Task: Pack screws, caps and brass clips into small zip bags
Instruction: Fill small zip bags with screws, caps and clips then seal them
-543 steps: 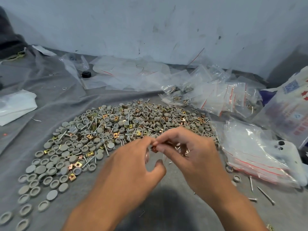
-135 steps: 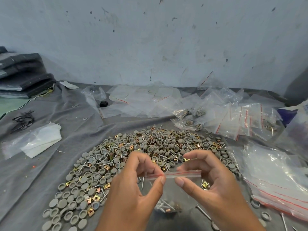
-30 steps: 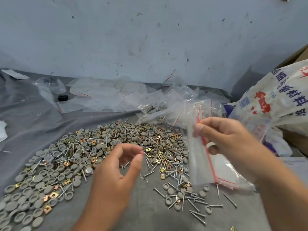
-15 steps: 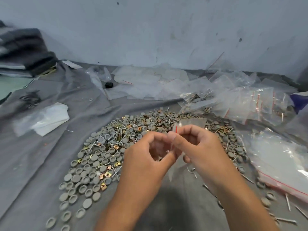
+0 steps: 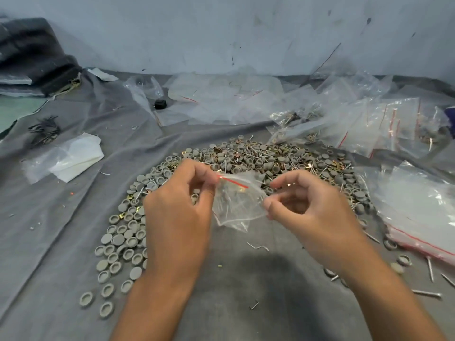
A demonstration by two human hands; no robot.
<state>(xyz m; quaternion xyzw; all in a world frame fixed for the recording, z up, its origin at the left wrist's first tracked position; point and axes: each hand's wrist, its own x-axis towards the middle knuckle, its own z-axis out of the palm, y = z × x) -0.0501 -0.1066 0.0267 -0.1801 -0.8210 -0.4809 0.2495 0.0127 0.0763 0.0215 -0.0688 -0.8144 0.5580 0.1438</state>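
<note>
A small clear zip bag [image 5: 237, 203] with a red strip hangs between my hands above the grey cloth. My left hand [image 5: 178, 212] pinches its top left corner by the red strip. My right hand [image 5: 312, 212] touches the bag's right edge with thumb and fingertips curled; its grip is loose. Something brass and thin screws seem to show through the bag. Behind it spreads a big pile of grey caps, brass clips and screws [image 5: 258, 158].
Filled and empty zip bags [image 5: 357, 121] lie at the back right. A stack of empty bags [image 5: 418, 212] sits at right. Loose screws [image 5: 429, 268] and caps lie at lower right. White plastic [image 5: 71, 156] and dark folded cloth [image 5: 32, 57] are at left.
My hands have drawn apart, spreading the bag between them; half a second ago they were pinched together at its top. The view has shifted slightly.
</note>
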